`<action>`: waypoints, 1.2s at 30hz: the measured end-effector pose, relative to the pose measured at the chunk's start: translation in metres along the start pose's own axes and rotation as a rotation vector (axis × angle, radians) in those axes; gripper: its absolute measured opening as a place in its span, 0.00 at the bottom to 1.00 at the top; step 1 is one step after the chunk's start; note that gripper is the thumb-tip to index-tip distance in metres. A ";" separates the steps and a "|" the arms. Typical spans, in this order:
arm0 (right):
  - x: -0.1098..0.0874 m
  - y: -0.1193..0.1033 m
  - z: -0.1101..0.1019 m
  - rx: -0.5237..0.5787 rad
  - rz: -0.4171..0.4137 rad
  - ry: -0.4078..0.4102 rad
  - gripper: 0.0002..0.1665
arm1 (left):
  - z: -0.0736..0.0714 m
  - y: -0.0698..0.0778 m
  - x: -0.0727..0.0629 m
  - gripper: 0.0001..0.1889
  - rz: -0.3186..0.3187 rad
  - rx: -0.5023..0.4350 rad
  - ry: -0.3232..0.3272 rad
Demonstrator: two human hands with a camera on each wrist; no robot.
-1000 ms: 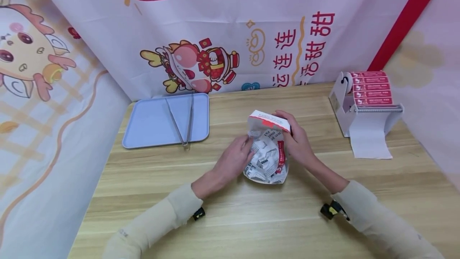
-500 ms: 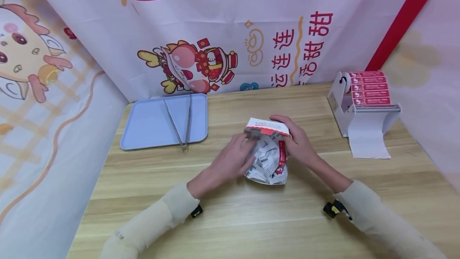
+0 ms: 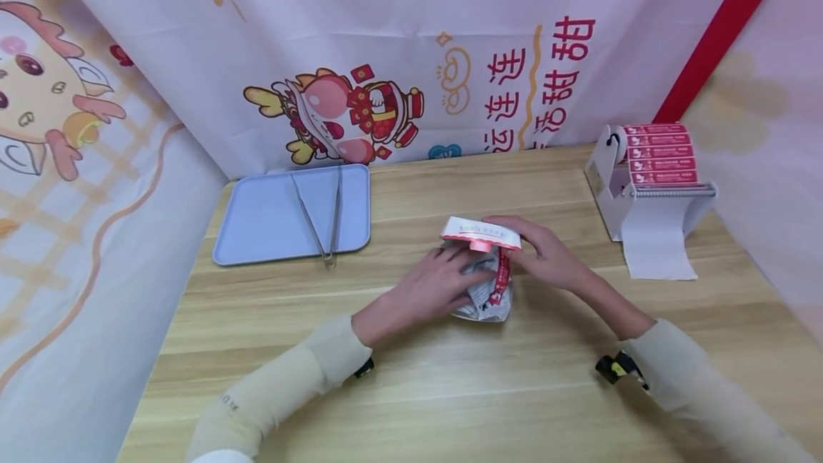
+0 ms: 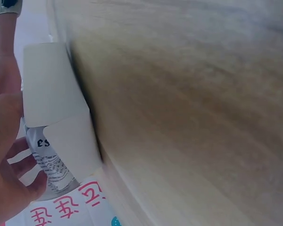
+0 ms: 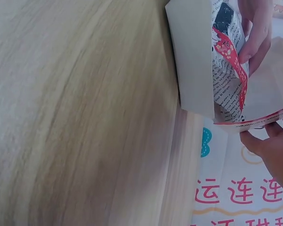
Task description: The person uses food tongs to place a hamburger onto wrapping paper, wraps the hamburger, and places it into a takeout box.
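A small white paper box (image 4: 54,84) stands on the table with its lid (image 3: 482,232) partly raised. Inside lies a parcel wrapped in newspaper-print paper (image 5: 226,84), with a red sticker (image 3: 501,277) on it. My left hand (image 3: 429,286) reaches over the box's left side, its fingers spread and touching the parcel. On the other side my right hand (image 3: 548,252) holds the lid's edge, thumb on the near side and fingers behind. The lid and my left hand hide part of the parcel.
At the back left is a blue tray (image 3: 257,223) with metal tongs (image 3: 336,223) lying across its front edge. A label dispenser (image 3: 604,184) with a roll of red labels (image 3: 662,156) stands at the back right. A printed cloth (image 3: 398,41) hangs behind the table.
The lid has tipped down and toward me, covering more of the parcel. My left hand has moved from the box's left edge onto the parcel, fingers spreading. My right hand has stayed on the lid.
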State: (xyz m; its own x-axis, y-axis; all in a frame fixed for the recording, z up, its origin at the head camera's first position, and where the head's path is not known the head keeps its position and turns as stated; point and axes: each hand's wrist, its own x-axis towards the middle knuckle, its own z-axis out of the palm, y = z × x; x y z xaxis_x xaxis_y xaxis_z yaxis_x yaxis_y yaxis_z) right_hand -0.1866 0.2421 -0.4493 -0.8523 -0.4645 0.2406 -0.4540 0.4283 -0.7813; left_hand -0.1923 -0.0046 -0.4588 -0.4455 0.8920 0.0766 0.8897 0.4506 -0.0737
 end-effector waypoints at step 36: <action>-0.003 -0.005 0.000 -0.082 -0.031 0.014 0.29 | -0.008 -0.014 -0.052 0.15 -0.223 -0.538 0.125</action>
State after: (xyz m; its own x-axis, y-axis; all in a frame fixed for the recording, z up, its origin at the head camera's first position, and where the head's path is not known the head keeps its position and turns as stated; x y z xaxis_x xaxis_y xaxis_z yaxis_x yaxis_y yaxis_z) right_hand -0.1817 0.2410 -0.4459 -0.8409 -0.4675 0.2726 -0.4995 0.4764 -0.7236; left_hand -0.1811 -0.0576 -0.4541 -0.6413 0.7523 0.1512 0.7164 0.5165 0.4690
